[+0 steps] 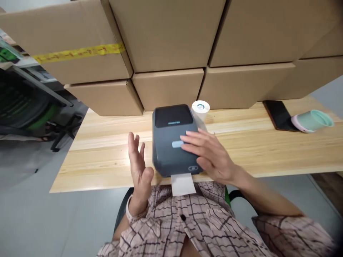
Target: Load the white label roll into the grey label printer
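Observation:
A dark grey label printer (pixel 167 150) sits near the table's front edge, its lid down. From its front slot a blank white label (pixel 183 185) sticks out over the edge. My right hand (pixel 211 151) lies on the printer's right side, fingers stretched across the top and reaching the light-blue window. To the left of the printer, my left hand (pixel 139 167) is raised, palm facing the printer and fingers extended, holding nothing. A white label roll (pixel 200 107) stands upright behind the printer's right rear corner.
Stacked cardboard boxes (pixel 171 35) form a wall along the back of the wooden table (pixel 102 157). At the right are a black phone (pixel 278 114) and a green and pink cup (pixel 311 121) lying on its side. An office chair (pixel 29 103) is on the left.

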`<state>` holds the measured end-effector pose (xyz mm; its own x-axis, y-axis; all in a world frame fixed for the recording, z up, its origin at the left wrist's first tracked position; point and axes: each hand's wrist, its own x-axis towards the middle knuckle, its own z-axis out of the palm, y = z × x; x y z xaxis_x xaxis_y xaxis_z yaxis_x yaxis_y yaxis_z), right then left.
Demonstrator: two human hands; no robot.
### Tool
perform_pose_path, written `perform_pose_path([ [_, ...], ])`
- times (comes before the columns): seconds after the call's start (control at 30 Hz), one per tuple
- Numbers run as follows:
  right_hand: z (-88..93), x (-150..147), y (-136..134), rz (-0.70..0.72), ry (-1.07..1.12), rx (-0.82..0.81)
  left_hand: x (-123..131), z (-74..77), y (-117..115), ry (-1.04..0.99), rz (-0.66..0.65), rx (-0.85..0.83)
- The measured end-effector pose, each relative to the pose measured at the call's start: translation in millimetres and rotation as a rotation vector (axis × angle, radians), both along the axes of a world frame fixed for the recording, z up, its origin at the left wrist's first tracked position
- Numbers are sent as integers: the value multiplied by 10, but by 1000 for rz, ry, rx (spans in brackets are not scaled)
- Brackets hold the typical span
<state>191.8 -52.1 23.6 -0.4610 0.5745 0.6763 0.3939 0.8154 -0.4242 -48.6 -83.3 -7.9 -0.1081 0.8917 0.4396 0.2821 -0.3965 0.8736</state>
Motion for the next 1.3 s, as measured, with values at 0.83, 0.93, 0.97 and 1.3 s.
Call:
perform_pose_path([
  [0.83, -435, -252, -186, -171, 163, -2, 28, -272, -585, -165, -175, -688],
  [0.93, -449, -253, -183, -183, 155, -9, 113, -174, -533, -319, -497, -1023],
  [0.97, -452, -251, -181, -185, 147, -9, 144, -151, -503, -331, -557, -1065],
  [1.3, -232, -218, -251, -245, -109, -22, 128, -176, -453, -41, -686, -967],
])
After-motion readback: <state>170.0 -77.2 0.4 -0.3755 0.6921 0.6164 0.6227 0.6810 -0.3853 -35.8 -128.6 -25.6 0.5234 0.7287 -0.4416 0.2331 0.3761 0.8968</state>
